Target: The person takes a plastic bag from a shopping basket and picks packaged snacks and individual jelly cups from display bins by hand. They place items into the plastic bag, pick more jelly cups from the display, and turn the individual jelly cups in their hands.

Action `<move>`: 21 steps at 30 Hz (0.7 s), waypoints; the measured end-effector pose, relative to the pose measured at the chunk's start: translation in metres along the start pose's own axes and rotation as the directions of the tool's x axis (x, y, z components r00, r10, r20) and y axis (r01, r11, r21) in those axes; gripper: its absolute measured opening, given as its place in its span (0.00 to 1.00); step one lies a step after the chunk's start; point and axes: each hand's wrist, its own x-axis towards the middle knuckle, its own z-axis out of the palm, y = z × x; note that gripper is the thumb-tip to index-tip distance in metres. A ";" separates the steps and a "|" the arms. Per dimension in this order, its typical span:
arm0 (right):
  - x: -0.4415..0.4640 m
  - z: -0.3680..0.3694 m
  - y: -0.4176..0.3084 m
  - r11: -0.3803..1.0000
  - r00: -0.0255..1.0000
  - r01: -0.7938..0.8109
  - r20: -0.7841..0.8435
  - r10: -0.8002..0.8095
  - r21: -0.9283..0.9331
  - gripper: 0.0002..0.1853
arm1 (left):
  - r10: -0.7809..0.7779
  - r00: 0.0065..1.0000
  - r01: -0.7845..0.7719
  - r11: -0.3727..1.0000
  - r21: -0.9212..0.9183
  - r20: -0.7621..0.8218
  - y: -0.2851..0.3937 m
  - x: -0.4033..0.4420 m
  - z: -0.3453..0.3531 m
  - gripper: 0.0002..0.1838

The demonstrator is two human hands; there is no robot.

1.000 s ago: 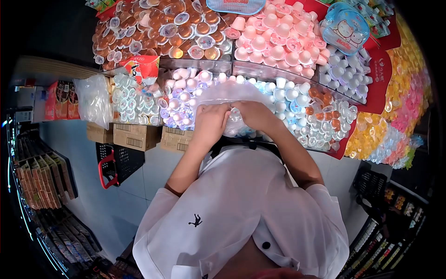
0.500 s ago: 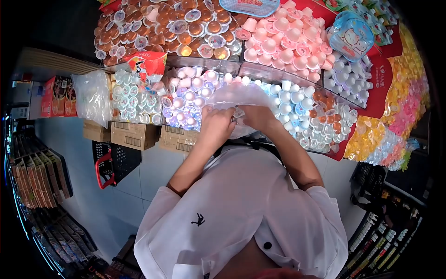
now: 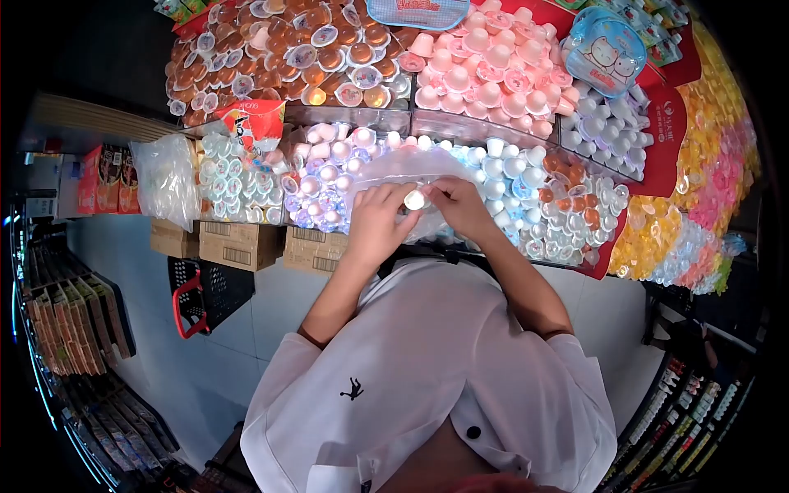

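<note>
Between my hands is a small round whitish jelly cup (image 3: 414,200). My left hand (image 3: 380,218) has its fingers and thumb closed around one side of it. My right hand (image 3: 462,205) is at the cup's other side, fingers bent together in a pinch; whether they grip the cup or the bag's edge is hidden. A clear plastic bag (image 3: 411,168) spreads behind and beneath both hands, over the front bin. White-topped jelly cups in purple (image 3: 327,174) lie left of the bag, and pale blue ones (image 3: 514,168) lie right of it.
Brown jelly cups (image 3: 316,74) and pink ones (image 3: 493,70) fill the rear bins. A red packet (image 3: 251,123) and a bundle of plastic bags (image 3: 166,171) are at the left. Cardboard boxes (image 3: 238,244) and a black basket with a red handle (image 3: 191,306) stand below.
The whitish cup now shows between my fingers. My left hand has spread and turned more palm-down. My right fingers have shifted beside the cup, and the view has moved slightly.
</note>
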 end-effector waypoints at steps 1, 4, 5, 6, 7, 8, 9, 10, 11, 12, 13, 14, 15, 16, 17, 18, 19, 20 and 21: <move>-0.005 -0.004 -0.003 0.989 0.996 -0.091 0.024 0.088 0.118 0.19 | 0.010 1.000 -0.011 0.998 -0.058 -0.020 0.002 0.001 0.001 0.26; -0.019 -0.016 -0.010 0.849 0.948 -0.316 0.156 0.276 0.423 0.19 | -0.038 0.998 0.019 0.953 -0.301 -0.059 0.020 0.001 0.001 0.25; -0.023 -0.021 -0.009 0.787 0.931 -0.364 0.210 0.298 0.498 0.19 | -0.068 0.996 0.037 0.920 -0.390 -0.064 0.026 0.002 0.002 0.25; -0.028 -0.025 -0.007 0.717 0.912 -0.410 0.266 0.313 0.564 0.19 | -0.061 0.995 0.025 0.915 -0.403 -0.075 0.031 0.002 0.005 0.24; -0.033 -0.028 -0.007 0.698 0.916 -0.401 0.262 0.303 0.593 0.18 | -0.055 0.995 0.015 0.909 -0.416 -0.085 0.035 0.002 0.007 0.24; -0.038 -0.030 -0.008 0.679 0.921 -0.391 0.258 0.293 0.622 0.17 | -0.049 0.994 0.004 0.903 -0.429 -0.095 0.039 0.002 0.009 0.23; -0.042 -0.032 -0.007 0.659 0.925 -0.379 0.254 0.282 0.650 0.17 | -0.041 0.996 0.006 0.907 -0.422 -0.074 0.042 0.002 0.010 0.23; -0.047 -0.035 -0.004 0.679 0.930 -0.367 0.253 0.266 0.636 0.17 | -0.033 0.998 0.008 0.910 -0.414 -0.053 0.046 0.002 0.011 0.23; -0.052 -0.040 0.002 0.700 0.936 -0.353 0.250 0.249 0.621 0.17 | -0.025 0.999 0.009 0.913 -0.407 -0.033 0.049 0.002 0.013 0.24; -0.057 -0.044 0.005 0.720 0.941 -0.336 0.243 0.235 0.606 0.16 | 0.005 1.000 -0.016 0.926 -0.377 -0.030 0.050 0.001 0.016 0.24; -0.062 -0.048 0.008 0.731 0.944 -0.327 0.245 0.221 0.598 0.16 | 0.039 0.999 -0.044 0.935 -0.351 -0.022 0.050 0.001 0.020 0.24; -0.069 -0.052 0.011 0.742 0.946 -0.319 0.245 0.213 0.590 0.17 | 0.074 0.997 -0.073 0.941 -0.330 -0.010 0.052 0.000 0.025 0.24; -0.076 -0.056 0.013 0.751 0.948 -0.314 0.242 0.208 0.581 0.17 | 0.065 0.998 -0.063 0.940 -0.334 -0.004 0.056 -0.002 0.028 0.24; -0.082 -0.061 0.019 0.758 0.955 -0.280 0.254 0.156 0.589 0.15 | 0.061 0.998 -0.057 0.939 -0.339 0.001 0.060 -0.003 0.031 0.24; -0.090 -0.066 0.020 0.740 0.954 -0.288 0.246 0.169 0.608 0.15 | 0.057 0.998 -0.051 0.938 -0.344 0.008 0.064 -0.003 0.034 0.24; -0.098 -0.069 0.021 0.719 0.953 -0.296 0.241 0.182 0.628 0.14 | 0.061 0.998 -0.053 0.945 -0.322 0.016 0.067 -0.003 0.037 0.24; -0.105 -0.074 0.023 0.699 0.952 -0.302 0.237 0.192 0.649 0.14 | 0.053 0.998 -0.036 0.942 -0.333 0.043 0.072 -0.003 0.040 0.24; -0.112 -0.080 0.027 0.680 0.957 -0.288 0.227 0.180 0.674 0.14 | 0.044 0.996 -0.017 0.940 -0.342 0.071 0.076 -0.004 0.044 0.24; -0.120 -0.084 0.033 0.667 0.961 -0.275 0.210 0.179 0.693 0.14 | 0.031 0.995 0.006 0.937 -0.350 0.099 0.080 -0.004 0.048 0.24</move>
